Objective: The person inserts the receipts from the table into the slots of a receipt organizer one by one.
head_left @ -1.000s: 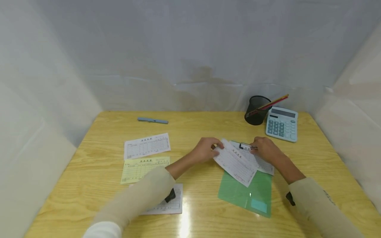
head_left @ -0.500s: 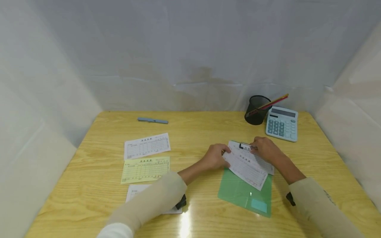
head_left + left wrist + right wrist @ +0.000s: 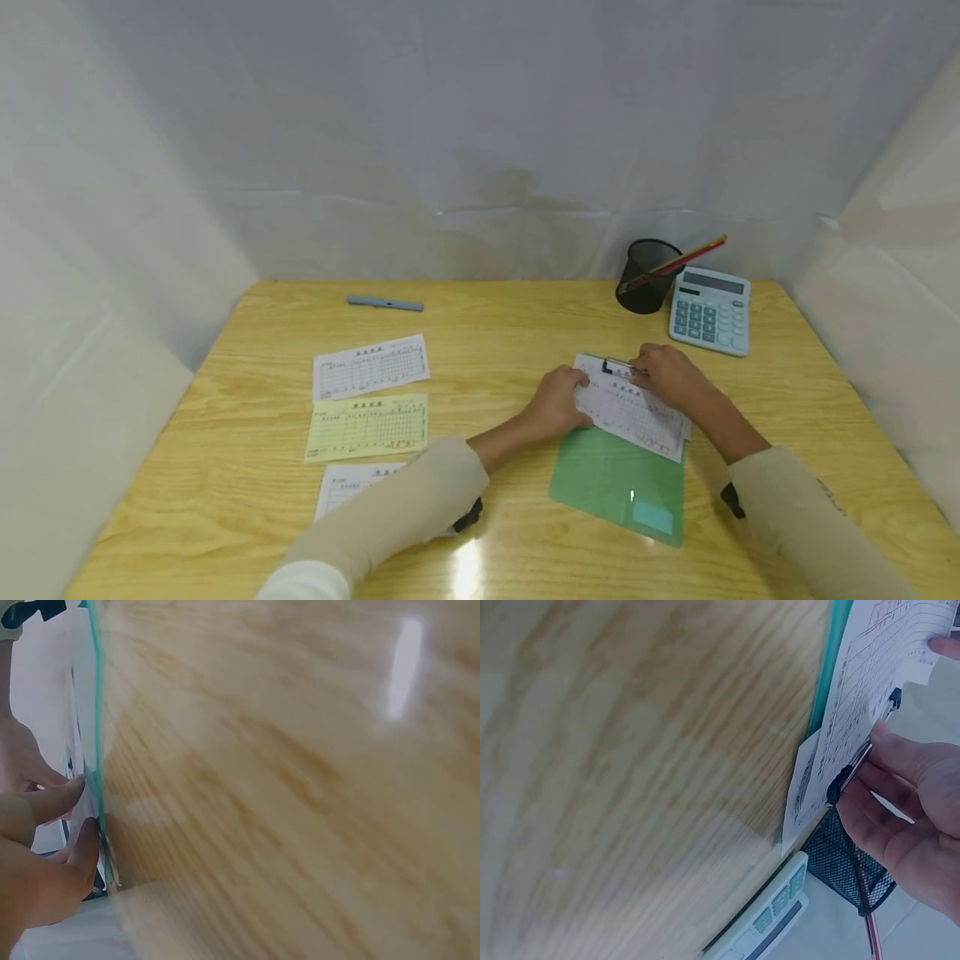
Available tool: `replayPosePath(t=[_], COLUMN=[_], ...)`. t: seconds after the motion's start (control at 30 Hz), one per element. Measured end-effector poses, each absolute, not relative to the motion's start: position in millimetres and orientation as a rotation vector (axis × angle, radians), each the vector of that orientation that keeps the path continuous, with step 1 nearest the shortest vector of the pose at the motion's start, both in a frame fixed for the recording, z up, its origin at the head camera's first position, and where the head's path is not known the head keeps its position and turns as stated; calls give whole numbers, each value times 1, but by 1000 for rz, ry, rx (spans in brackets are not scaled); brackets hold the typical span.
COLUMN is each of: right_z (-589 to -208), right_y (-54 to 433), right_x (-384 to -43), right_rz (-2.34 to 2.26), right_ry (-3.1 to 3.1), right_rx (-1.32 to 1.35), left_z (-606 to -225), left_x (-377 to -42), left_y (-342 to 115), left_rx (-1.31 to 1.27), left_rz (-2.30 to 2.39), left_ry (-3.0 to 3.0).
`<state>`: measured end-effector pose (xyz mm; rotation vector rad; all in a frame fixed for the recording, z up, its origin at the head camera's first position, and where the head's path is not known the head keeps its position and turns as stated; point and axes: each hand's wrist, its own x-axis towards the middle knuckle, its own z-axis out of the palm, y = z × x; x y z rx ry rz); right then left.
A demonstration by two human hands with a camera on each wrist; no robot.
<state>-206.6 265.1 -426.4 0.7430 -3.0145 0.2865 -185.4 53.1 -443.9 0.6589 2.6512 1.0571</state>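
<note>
One white slip (image 3: pixel 628 417), long axis toward head view's lower right

Glossy wood tabletop (image 3: pixel 510 329), smooth plastic clipboard (image 3: pixel 600 467), matt paper slip (image 3: pixel 628 412)

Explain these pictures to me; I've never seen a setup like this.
No machine here: a person works with two bare hands. The wide view comes from a head camera, the close ones from each wrist. The right hand pinches the thin silver metal clip of a flat green plastic clipboard; the left hand holds a rectangular white paper form over it. On the yellowish wooden table lie a rectangular yellow paper form, other white forms, a slim blue-grey pen and a pale blue rectangular calculator, beside a round black mesh cup.
</note>
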Motion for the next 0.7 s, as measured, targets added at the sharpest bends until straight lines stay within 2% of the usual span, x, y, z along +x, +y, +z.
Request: replayPosePath(t=[0.7], right_z=[-430], right_y=[263], right_x=[-205], right_rz=[190], right_ry=[-2940], right_rx=[829], left_z=[-445], left_x=[-183], left_y=[56], left_rx=[609], left_rz=[1018], left_ry=[2690])
